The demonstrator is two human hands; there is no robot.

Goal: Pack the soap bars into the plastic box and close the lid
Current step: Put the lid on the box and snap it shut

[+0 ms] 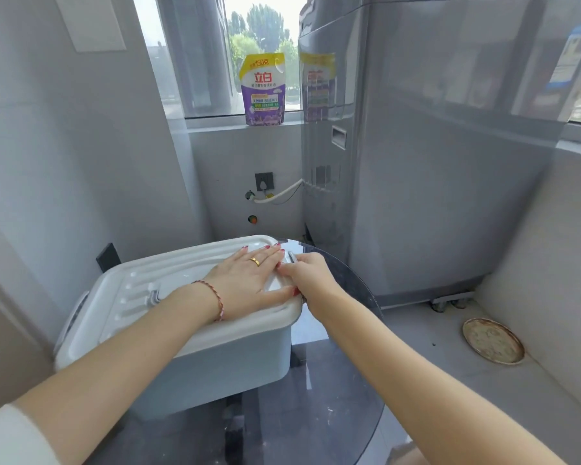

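Lid (155,283) already sits on the plastic box (222,364), which stands on a dark glass table (316,414) beside a grey washing machine (433,162). In the head view, the only one there is, the left hand (249,283) lies flat on the lid with fingers straight, pressing near the far right corner and gripping nothing. Right against its fingertips, the right hand (311,271) curls at the box's end over a small grey latch (291,257), apparently pinching or pushing it; how firm that hold is I cannot tell.

Judging from this, the step in hand is snapping the end clasp home. To do it well, the flat palm should bear straight down close to the clasp so the rim seats fully, while the other hand swings the latch up and over the lid's edge until it catches. Pressure too far back from the clasp would let that corner spring up.

Hidden things matter here. Soap bars are nowhere visible; the box walls are opaque and the lid covers the inside, so whether they are packed cannot be checked. Most of the latch is covered by fingers. A second grey clasp (153,297) on the lid, just beyond the left wrist, is partly cut off by the forearm, and its state is unclear. On the sill behind stands a detergent pouch (264,88); a round drain cover (493,340) lies on the floor.
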